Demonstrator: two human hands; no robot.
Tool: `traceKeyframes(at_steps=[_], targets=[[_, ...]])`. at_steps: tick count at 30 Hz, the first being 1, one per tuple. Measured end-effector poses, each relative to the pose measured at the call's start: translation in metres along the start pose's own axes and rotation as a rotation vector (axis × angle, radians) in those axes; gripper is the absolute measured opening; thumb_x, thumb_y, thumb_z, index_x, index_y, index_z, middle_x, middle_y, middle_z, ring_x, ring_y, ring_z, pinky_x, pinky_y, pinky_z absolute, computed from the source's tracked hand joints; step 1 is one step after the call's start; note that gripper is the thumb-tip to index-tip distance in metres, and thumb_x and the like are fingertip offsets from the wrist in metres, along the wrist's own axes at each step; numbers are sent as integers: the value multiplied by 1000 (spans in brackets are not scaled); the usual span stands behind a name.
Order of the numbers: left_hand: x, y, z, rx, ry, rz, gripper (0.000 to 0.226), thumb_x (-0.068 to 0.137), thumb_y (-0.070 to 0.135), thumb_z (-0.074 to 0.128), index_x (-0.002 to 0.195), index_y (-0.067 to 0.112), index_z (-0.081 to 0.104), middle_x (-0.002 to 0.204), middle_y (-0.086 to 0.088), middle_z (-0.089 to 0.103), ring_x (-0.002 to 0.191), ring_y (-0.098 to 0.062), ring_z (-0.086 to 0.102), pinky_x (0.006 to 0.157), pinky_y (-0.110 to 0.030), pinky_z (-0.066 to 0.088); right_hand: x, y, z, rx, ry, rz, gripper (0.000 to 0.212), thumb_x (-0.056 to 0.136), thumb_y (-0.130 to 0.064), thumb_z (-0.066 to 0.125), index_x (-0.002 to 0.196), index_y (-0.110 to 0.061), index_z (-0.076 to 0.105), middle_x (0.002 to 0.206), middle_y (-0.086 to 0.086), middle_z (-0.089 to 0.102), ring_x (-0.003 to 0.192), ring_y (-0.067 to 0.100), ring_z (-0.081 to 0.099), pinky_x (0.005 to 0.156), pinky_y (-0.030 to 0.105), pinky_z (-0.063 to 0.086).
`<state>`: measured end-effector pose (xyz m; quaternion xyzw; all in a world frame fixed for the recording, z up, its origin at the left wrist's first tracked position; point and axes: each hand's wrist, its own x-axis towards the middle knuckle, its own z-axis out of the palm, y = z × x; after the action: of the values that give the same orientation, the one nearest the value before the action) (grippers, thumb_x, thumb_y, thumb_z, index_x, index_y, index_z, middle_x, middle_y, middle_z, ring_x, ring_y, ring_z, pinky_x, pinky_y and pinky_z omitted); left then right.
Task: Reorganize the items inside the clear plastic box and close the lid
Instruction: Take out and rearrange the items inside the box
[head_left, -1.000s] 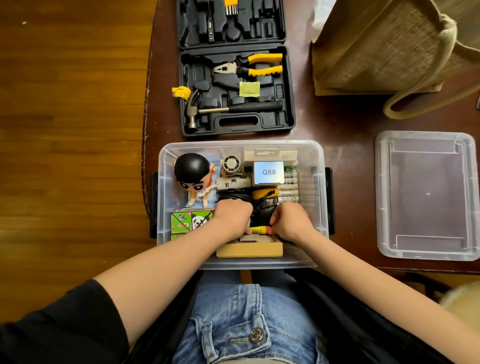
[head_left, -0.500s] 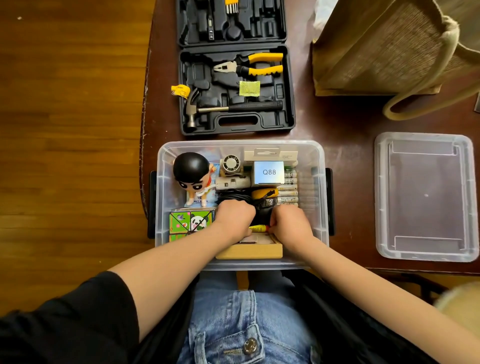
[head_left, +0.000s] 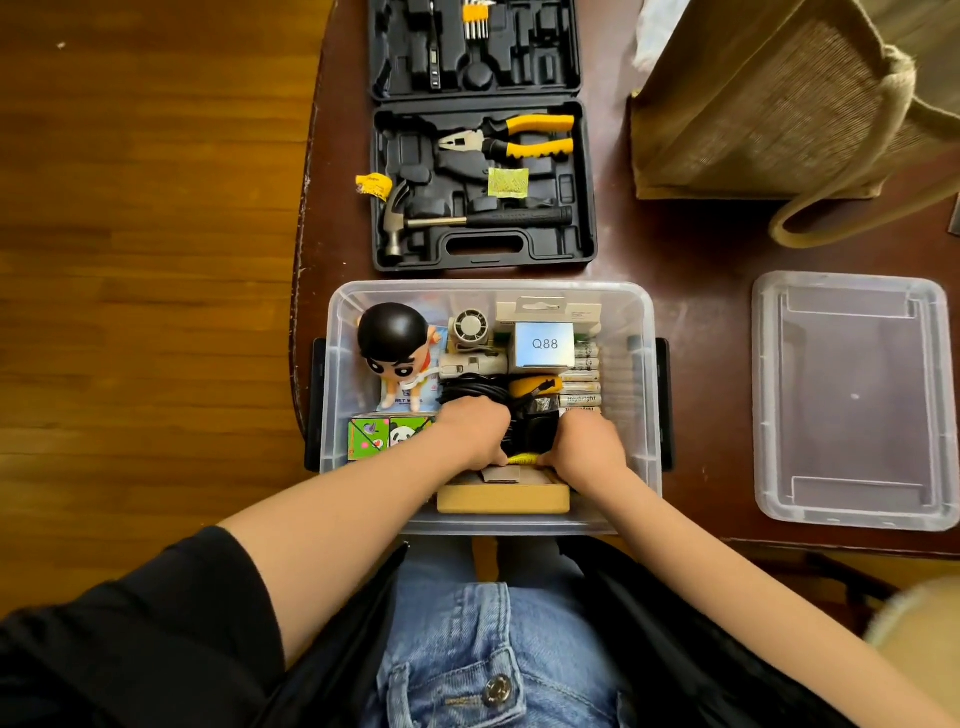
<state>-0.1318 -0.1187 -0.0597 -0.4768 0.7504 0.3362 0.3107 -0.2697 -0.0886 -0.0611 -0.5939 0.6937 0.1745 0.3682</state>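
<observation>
The clear plastic box (head_left: 641, 374) sits at the table's near edge, open and packed. Inside are a black-haired figurine (head_left: 395, 345), a small fan (head_left: 469, 326), a Q88 box (head_left: 544, 344), several batteries (head_left: 582, 387), a black cable coil (head_left: 467, 387), green panda cards (head_left: 382, 434) and a wooden block (head_left: 503, 498). My left hand (head_left: 475, 431) and my right hand (head_left: 589, 447) are both down in the box with fingers curled, pinching a small yellow pen-like item (head_left: 522, 459) between them beside a black bundle (head_left: 535, 428). The clear lid (head_left: 852, 400) lies flat on the table to the right.
An open black tool case (head_left: 483, 254) with pliers (head_left: 511, 137) and a hammer (head_left: 467, 221) lies just beyond the box. A woven tote bag (head_left: 769, 104) stands at the back right. The table's left edge drops to a wooden floor (head_left: 145, 208).
Both hands stay at the same spot in the box around the yellow item; they shifted only slightly, and nothing else moved.
</observation>
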Motion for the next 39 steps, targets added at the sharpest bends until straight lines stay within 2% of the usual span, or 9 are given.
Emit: traceKeyframes(at_steps=[7,12,20,24,27,32,34,36,39], targets=[[2,5,3,1,39,-54,32,86,34,68,104,8,62,109,-11,64,101,-31,60,67,-34,42,2,2,-2,-8,-42,-6,26,82,-26,70,100,-8,66,98,9,68,87,25,63,71,31,52],[2,7,4,-13,24,-68,30,87,27,67,108,7,61,112,-12,64,103,-32,60,69,-35,43,4,1,-4,110,32,48,31,90,-37,59,71,-13,59,70,4,55,67,20,51,60,26,38],[-4,6,4,-31,0,-61,22,90,22,63,107,8,61,111,-12,63,103,-31,59,73,-36,45,1,-8,-9,149,-33,32,23,92,-29,58,87,-7,64,88,11,66,78,25,59,64,29,42],[-13,3,-8,-89,-81,5,18,88,17,63,101,6,60,103,-11,64,97,-28,60,76,-34,49,-7,-4,-38,192,-54,3,20,93,-15,55,87,-1,68,90,15,70,83,30,66,78,37,55],[-25,-3,-17,-172,-90,81,14,90,10,55,96,2,64,98,-11,68,94,-27,62,80,-37,52,-22,0,-56,251,10,-55,15,92,-6,52,83,-12,62,89,9,70,79,27,65,79,40,55],[-50,-18,-27,-312,85,210,12,89,15,56,89,17,68,72,13,59,73,-6,56,62,-18,40,-38,16,-76,445,111,-134,25,95,-1,41,88,-16,60,76,1,65,64,18,63,68,34,56],[-56,-26,-29,-344,191,220,10,90,21,58,91,22,68,78,12,63,74,-3,56,62,-17,41,-39,18,-79,291,91,-178,19,95,-8,47,89,-14,64,81,0,68,72,18,65,72,31,54],[-60,-34,-27,-363,276,217,10,91,24,58,94,24,67,85,10,67,78,-4,59,67,-20,46,-39,15,-78,-34,24,-225,13,91,-14,55,91,-12,69,90,2,69,84,22,65,74,28,50],[-62,-40,-25,-370,315,224,10,91,23,58,96,26,66,92,10,67,83,-4,59,76,-27,51,-41,4,-67,-369,-155,-234,12,87,-5,54,75,-8,58,79,3,59,84,29,59,67,30,46]])
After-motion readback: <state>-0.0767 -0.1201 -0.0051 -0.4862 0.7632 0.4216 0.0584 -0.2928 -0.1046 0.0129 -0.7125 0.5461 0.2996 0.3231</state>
